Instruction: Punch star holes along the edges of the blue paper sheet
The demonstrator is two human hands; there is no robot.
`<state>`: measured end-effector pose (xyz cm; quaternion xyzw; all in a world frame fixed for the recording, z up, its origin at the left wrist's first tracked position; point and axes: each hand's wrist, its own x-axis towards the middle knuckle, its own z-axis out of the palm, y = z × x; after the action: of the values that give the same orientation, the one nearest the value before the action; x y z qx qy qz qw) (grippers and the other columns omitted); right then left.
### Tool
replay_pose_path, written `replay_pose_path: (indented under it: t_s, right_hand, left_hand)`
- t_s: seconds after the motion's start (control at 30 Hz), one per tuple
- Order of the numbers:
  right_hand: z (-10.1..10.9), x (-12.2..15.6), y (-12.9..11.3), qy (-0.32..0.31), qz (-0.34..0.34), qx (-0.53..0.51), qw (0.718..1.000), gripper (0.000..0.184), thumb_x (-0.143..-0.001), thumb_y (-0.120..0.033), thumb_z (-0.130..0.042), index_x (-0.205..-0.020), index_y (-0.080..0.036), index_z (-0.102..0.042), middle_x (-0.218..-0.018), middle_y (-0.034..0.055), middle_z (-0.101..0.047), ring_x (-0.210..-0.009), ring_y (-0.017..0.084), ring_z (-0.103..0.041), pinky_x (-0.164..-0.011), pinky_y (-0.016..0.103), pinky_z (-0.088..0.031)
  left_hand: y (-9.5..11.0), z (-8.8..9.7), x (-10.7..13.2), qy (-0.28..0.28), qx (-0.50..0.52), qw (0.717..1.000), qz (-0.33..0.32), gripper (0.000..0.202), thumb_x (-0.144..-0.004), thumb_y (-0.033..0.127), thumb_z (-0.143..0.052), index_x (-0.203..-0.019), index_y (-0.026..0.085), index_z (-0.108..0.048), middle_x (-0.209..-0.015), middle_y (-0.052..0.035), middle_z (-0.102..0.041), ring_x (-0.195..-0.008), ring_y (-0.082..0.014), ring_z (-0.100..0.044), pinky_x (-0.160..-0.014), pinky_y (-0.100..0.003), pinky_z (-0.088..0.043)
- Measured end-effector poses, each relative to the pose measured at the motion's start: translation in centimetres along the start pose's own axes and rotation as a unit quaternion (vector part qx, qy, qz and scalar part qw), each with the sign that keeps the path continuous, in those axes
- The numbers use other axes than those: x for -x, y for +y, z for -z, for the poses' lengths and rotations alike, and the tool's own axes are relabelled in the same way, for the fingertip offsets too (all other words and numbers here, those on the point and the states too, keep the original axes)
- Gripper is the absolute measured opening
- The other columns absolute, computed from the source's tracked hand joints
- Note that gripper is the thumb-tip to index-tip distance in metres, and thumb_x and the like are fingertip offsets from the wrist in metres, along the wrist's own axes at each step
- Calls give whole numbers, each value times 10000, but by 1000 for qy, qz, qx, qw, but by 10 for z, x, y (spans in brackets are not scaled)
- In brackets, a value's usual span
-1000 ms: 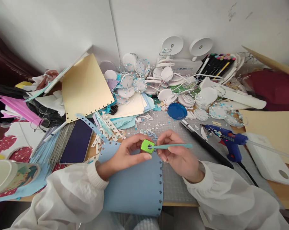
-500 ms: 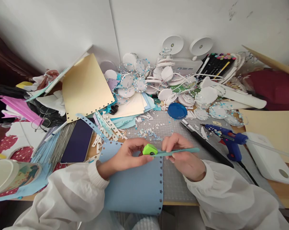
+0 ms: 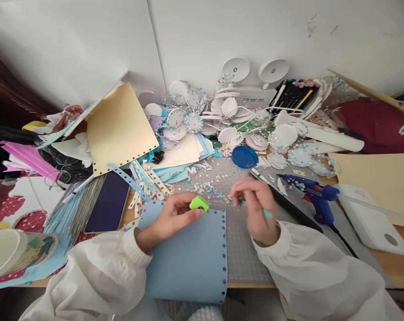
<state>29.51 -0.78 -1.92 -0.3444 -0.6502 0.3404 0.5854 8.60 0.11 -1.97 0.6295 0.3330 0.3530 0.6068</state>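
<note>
A bright green craft punch (image 3: 199, 204) is gripped by my left hand (image 3: 173, 216) between thumb and fingers, above a light blue paper sheet (image 3: 188, 258) with star-shaped holes along its edges. To the right, my right hand (image 3: 256, 207) is closed around a slim teal tool (image 3: 267, 214); most of it is hidden by the fingers, and motion blurs it, so its exact kind is unclear. The two hands are apart, and the tool does not touch the punch. Tiny punched paper pieces (image 3: 212, 191) lie on the grey cutting mat (image 3: 242, 263) just beyond the hands.
A blue glue gun (image 3: 317, 200) and a long black tool (image 3: 294, 207) lie at right. A blue lid (image 3: 244, 157) sits ahead, before piled white discs (image 3: 228, 133). At left are a phone (image 3: 109, 203), paper strips (image 3: 148, 180), a cream sheet (image 3: 121, 129) and a paper cup (image 3: 8, 249).
My right hand has drawn away from the punch to the right, taking the teal tool with it. The punch has tilted slightly and moved a little left in my left hand.
</note>
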Motion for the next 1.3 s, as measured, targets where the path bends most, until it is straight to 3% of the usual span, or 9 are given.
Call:
replay_pose_path:
  t_s: [0.1,0.2,0.33,0.43,0.53,0.63,0.7,0.93,1.3]
  right_hand:
    - [0,3,5,-174,135,154,963,403,-908,-181,-466,-1305,-248,-450,-963,88,-620,-836,212,-605,-685,354,-510]
    - [-4,4,9,-239,191,224,925,577,-869,-210,-564,-1402,-230,-345,-1074,130,-621,-940,238,-628,-723,364,-543]
    - [-8,5,14,-215,196,247,924,552,-868,-173,-566,-1381,-255,-379,-1059,114,-638,-913,219,-651,-720,345,-549]
    - [-7,5,18,-185,196,254,929,575,-852,-171,-598,-1375,-265,-381,-1054,102,-655,-902,216,-653,-719,335,-540]
    - [0,-1,25,-91,150,317,932,496,-849,-217,-626,-1311,-255,-451,-969,82,-666,-815,203,-645,-669,306,-503]
    - [9,-11,34,32,93,439,893,313,-874,-305,-599,-1169,-207,-561,-837,51,-644,-736,187,-615,-645,287,-441]
    - [15,-17,41,71,68,512,853,266,-893,-364,-567,-1089,-189,-601,-781,34,-622,-714,180,-593,-621,280,-399]
    - [16,-22,53,-20,30,646,762,324,-930,-437,-484,-1009,-161,-634,-820,85,-621,-830,244,-521,-599,313,-313]
    - [17,-23,61,-40,34,653,756,300,-928,-370,-484,-1103,-158,-606,-858,104,-619,-862,270,-503,-631,334,-335]
  left_hand:
    - [-1,-1,-1,-17,12,1000,6,381,-824,485,-598,-677,135,-569,-628,4,-515,-573,-99,-433,-529,-221,-319]
    - [-4,-1,-3,-44,26,999,14,395,-841,499,-577,-699,132,-587,-606,11,-508,-537,-88,-420,-507,-212,-325]
    - [-9,-1,-5,-64,30,997,26,435,-830,552,-576,-735,129,-608,-609,6,-526,-526,-90,-450,-489,-206,-343]
    - [-10,-1,-6,-70,51,996,23,530,-880,596,-462,-706,119,-612,-620,-21,-564,-506,-85,-452,-516,-221,-366]
    - [-11,-1,-7,-64,96,992,48,636,-940,589,-290,-781,104,-670,-599,-32,-567,-476,-86,-439,-503,-229,-354]
    - [-12,1,-8,-49,113,989,83,723,-938,607,-222,-752,95,-697,-521,-19,-507,-445,-86,-405,-463,-230,-295]
    - [-11,2,-8,-53,129,985,100,756,-928,622,-199,-681,98,-685,-481,-13,-471,-425,-83,-374,-453,-237,-263]
    - [-11,4,-12,-62,169,977,116,749,-912,628,-204,-586,120,-649,-423,3,-391,-414,-87,-329,-449,-257,-205]
    - [-13,4,-9,-52,98,991,77,526,-905,481,-405,-616,116,-651,-451,14,-427,-432,-79,-343,-448,-233,-227]
